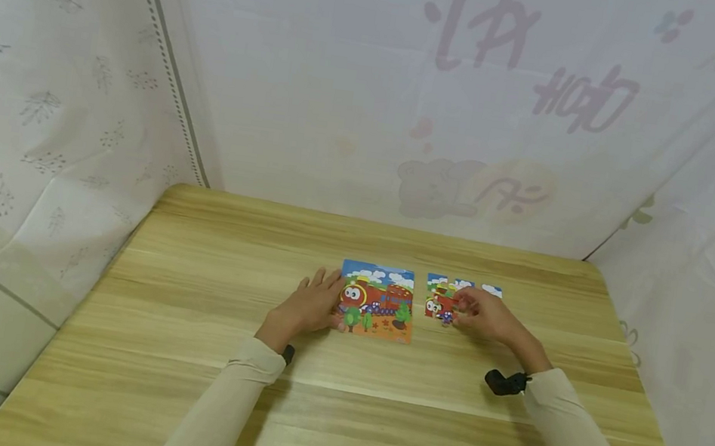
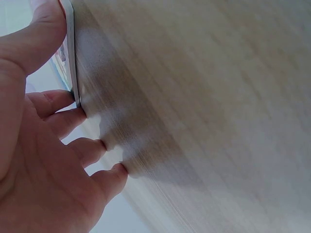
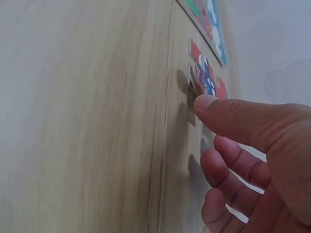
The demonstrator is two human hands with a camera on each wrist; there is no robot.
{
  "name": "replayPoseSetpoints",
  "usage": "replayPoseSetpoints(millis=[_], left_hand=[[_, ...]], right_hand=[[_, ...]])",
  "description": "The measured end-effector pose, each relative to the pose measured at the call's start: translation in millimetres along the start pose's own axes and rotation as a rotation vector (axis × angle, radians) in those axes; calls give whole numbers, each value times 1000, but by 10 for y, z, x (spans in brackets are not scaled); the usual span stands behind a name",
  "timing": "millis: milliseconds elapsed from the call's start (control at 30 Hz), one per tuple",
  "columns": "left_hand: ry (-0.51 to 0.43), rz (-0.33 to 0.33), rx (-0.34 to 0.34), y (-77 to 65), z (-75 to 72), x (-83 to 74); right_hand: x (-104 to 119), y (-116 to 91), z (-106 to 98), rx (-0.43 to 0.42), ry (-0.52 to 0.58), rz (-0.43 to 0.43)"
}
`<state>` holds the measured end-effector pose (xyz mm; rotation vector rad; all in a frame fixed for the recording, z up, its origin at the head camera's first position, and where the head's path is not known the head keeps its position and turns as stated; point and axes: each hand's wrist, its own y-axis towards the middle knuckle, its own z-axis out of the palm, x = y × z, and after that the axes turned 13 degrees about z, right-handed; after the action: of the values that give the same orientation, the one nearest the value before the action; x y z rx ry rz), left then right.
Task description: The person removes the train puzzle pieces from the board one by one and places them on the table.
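Note:
A square picture board [image 1: 391, 300] with a red cartoon train lies on the wooden table. My left hand [image 1: 310, 305] rests against its left edge, fingers spread and thumb over the lower left corner. To the right of the board are loose jigsaw pieces [image 1: 436, 284] printed with the same train scene. Over these, my right hand [image 1: 488, 316] pinches a red and blue jigsaw piece [image 3: 208, 80], slightly tilted, at the neighbouring piece's edge. The thumb covers part of it, and the right index fingertip is hidden in the right wrist view.
Another jigsaw piece [image 1: 493, 290] with white cloud lies just behind the right hand. The wooden table [image 1: 368, 438] reaches patterned cloth walls [image 1: 320, 96] at the back and sides. Each wrist wears a small black camera [image 1: 505, 383].

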<state>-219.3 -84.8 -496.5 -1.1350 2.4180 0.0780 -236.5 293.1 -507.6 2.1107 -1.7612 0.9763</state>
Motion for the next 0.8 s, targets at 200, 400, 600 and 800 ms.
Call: replayPoseSetpoints(millis=[200,400,600,800], left_hand=[[-13,-1,-2,-11,-12,-22],[-5,-4,4,-5,-18,-22],[-7,-4,-2,-6,-20,-24],[-10,-5,-1,-13,-22,-25]], right_hand=[[-135,-45,-42,-3,-3,8],[-223,-99,-88,-5,-30,25],[-263,-134,-121,-16,-69,42],[-290,-148,-151,-5,-51,25]])
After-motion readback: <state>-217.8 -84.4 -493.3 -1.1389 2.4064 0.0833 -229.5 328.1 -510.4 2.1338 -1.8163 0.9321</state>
